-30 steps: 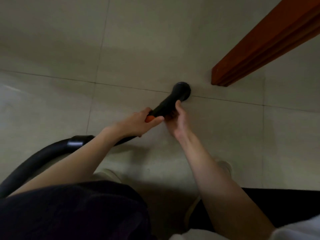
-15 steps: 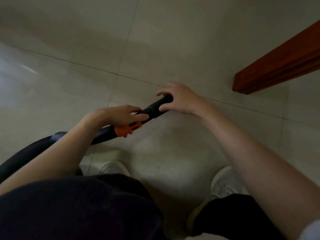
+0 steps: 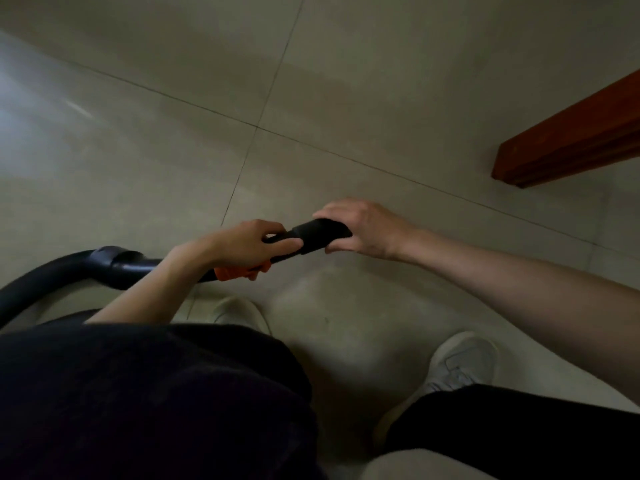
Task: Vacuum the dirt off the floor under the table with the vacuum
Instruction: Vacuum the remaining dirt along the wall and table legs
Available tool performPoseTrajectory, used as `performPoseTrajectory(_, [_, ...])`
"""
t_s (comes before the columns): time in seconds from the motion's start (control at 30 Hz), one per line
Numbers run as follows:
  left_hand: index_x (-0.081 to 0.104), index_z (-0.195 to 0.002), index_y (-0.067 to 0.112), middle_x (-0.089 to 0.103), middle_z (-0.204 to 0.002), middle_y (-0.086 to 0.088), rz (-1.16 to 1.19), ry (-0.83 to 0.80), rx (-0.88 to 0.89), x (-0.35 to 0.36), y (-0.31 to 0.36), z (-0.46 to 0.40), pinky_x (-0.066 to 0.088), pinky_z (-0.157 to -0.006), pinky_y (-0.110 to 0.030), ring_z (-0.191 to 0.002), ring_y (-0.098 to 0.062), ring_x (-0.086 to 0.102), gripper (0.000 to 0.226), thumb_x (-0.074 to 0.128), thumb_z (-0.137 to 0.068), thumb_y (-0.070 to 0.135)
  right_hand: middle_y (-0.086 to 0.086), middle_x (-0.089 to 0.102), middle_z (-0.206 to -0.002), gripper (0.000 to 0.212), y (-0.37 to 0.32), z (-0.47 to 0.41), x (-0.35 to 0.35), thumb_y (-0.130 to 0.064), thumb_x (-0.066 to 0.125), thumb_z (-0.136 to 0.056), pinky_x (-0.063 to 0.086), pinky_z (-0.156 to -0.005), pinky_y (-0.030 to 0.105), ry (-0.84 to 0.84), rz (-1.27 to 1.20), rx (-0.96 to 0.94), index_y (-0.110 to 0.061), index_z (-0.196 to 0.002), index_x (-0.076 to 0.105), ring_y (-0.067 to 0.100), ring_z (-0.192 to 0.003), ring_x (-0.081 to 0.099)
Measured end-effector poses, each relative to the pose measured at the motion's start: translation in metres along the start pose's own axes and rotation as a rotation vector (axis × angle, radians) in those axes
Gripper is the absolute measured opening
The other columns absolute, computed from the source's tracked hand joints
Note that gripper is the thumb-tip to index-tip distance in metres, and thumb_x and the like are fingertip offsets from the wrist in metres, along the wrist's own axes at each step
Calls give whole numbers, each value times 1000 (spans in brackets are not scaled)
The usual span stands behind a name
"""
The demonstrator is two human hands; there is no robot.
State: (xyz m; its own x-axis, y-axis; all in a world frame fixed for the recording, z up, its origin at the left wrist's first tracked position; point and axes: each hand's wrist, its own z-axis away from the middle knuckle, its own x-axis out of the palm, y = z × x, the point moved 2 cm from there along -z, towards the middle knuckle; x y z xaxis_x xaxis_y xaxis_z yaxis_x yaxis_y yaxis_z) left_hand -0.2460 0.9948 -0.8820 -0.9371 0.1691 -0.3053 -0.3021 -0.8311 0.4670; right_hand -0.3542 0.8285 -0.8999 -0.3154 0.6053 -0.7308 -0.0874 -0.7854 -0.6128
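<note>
Item one: vacuum wand (image 3: pixel 320 233), black, matte, tubular, held roughly level above the floor in front of your knees, its thicker sleeve-like end pointing right. Your left hand (image 3: pixel 247 245) grips the handle section with fingers (image 3: pixel 277 244) curled round it, just above an orange ribbed plastic slider (image 3: pixel 239 271) that shows under your palm. Your right hand (image 3: pixel 363 228) holds the wand's far end, fingers curled over the top and thumb tucked beneath, so the tip itself is hidden. Item two: hose (image 3: pixel 38 285), black, smooth and slightly glossy, joined to the handle by a rounded collar (image 3: pixel 117 261) and curving off the frame's left edge. Item three: floor (image 3: pixel 173 140), large pale beige tiles, glazed, with thin dark grout lines crossing ahead of your hands and a soft sheen at left; any dirt on it is too faint to tell. Item four: bench leg (image 3: pixel 568 143), reddish-brown wood, squared with grooved edges, entering from the right and meeting the floor well apart from the wand. Item five: your shoes, light-coloured, one (image 3: pixel 239 313) below the left hand, one (image 3: pixel 464 362) at lower right with stitched panels. Item six: dark trousers (image 3: pixel 156 403), soft fabric, filling the lower frame.
</note>
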Motion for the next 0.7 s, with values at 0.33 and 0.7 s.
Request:
performPoseTrajectory(0.33, [62,-93,29,66,-74,-10,18,-200,-49,8,-22,21,53,-62,-28,-59,-19,63,46,52,-69,66,0,62,-128,51,-18,6,17,-23,73,-82,39,-97,24,-307,-350,194,-18,-131,58,15,-114,57])
performPoseTrajectory(0.7, [56,-113,26,69,-84,0,-114,-284,-95,17,-18,22,52,-79,-31,-66,-13,65,46,43,-85,61,2,68,-110,41,-31,6,22,-17,74,-80,45,-89,27,-474,-440,244,-22,-120,67,18,-102,62])
